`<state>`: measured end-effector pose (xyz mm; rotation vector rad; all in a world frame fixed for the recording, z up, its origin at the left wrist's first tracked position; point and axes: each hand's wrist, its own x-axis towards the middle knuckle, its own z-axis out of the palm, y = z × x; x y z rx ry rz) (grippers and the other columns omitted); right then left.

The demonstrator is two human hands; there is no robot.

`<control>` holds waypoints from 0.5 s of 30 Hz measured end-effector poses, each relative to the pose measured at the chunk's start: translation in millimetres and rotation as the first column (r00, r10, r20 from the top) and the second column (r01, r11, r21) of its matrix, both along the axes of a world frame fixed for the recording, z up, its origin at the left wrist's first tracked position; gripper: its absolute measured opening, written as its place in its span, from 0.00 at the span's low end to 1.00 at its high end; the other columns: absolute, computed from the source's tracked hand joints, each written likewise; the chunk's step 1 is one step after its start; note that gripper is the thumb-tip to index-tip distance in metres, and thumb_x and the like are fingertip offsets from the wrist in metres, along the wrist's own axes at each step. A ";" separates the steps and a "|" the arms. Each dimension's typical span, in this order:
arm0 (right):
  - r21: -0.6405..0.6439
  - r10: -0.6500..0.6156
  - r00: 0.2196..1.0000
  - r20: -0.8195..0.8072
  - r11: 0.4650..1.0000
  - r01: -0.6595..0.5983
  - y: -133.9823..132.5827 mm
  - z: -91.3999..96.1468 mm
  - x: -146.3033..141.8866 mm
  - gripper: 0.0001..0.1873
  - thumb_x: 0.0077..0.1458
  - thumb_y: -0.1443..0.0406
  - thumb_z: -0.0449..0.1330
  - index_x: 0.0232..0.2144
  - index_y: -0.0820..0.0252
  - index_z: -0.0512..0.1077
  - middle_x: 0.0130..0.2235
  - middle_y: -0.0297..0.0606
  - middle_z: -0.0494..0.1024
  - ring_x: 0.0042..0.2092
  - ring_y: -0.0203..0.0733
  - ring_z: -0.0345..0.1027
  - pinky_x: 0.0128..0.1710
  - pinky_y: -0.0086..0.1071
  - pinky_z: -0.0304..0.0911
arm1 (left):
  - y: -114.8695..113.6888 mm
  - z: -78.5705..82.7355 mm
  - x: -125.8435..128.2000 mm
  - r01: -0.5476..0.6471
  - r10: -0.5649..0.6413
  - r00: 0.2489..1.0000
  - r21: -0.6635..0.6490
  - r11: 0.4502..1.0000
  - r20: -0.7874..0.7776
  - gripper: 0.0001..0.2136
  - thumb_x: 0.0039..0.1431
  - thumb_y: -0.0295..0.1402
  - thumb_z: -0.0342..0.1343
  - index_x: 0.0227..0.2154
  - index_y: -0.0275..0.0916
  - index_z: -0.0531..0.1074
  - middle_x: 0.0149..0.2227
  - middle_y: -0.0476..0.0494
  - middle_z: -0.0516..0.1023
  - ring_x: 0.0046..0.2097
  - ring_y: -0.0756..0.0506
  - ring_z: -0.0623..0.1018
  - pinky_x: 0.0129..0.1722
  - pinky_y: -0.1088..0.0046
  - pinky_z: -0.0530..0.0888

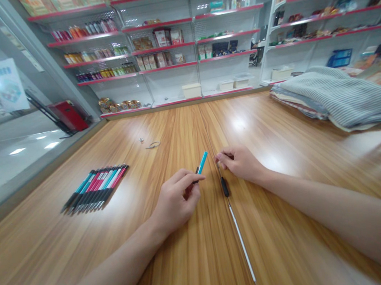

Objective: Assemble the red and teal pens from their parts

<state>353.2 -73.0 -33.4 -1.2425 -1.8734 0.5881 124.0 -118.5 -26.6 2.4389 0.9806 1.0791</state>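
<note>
My left hand [178,196] is closed around a blue pen barrel [202,162], which points up and away, with a dark part at the fingers. My right hand [239,161] is pinched just right of the barrel, over the seam of the wooden table. What lies between its fingertips is too small to make out. Just below those fingertips a black pen grip [224,187] lies along the seam. A thin white pen refill [243,245] lies in line with it, nearer to me. To the left, several blue, pink and black pens [96,189] lie side by side in a row.
A thin looped band [154,145] and a tiny shiny piece [141,139] lie on the table [197,276] beyond my left hand. Folded striped cloths [338,95] are stacked at the right. Stocked shelves [157,24] stand behind the far table edge.
</note>
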 end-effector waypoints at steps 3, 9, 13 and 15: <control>-0.046 0.033 0.997 -0.067 0.998 -0.036 0.3 -1.4 0.8 0.11 0.57 0.64 0.52 0.32 0.62 0.74 0.25 0.34 0.76 0.27 0.35 0.70 0.27 0.26 0.60 | -0.4 0.7 -0.3 0.001 -0.001 1.000 -0.001 1.000 -0.001 0.13 0.58 0.25 0.50 0.44 0.39 0.74 0.38 0.44 0.72 0.36 0.50 0.73 0.39 0.74 0.72; -0.035 0.020 0.995 -0.100 0.999 -0.023 -0.3 0.3 1.8 0.09 0.53 0.64 0.56 0.33 0.62 0.75 0.29 0.37 0.78 0.30 0.37 0.71 0.30 0.28 0.64 | -0.1 1.8 0.0 0.005 -0.005 1.000 -0.001 1.000 -0.002 0.13 0.58 0.25 0.50 0.44 0.39 0.74 0.37 0.43 0.73 0.36 0.50 0.73 0.39 0.74 0.72; 0.071 -0.119 0.990 -0.070 0.990 0.124 3.8 1.9 7.5 0.08 0.51 0.64 0.58 0.31 0.62 0.76 0.30 0.38 0.78 0.30 0.37 0.69 0.31 0.29 0.62 | 0.0 1.8 0.4 0.011 -0.011 1.000 -0.008 1.000 0.001 0.13 0.59 0.25 0.50 0.44 0.39 0.74 0.37 0.43 0.73 0.36 0.50 0.73 0.38 0.74 0.72; 0.102 -0.172 0.984 -0.053 0.979 0.177 6.4 2.1 11.2 0.07 0.50 0.64 0.58 0.30 0.62 0.75 0.30 0.38 0.78 0.30 0.37 0.68 0.30 0.29 0.62 | -0.2 1.9 0.6 0.012 -0.012 1.000 -0.009 1.000 0.000 0.13 0.59 0.25 0.50 0.44 0.39 0.74 0.37 0.43 0.73 0.36 0.50 0.73 0.38 0.74 0.72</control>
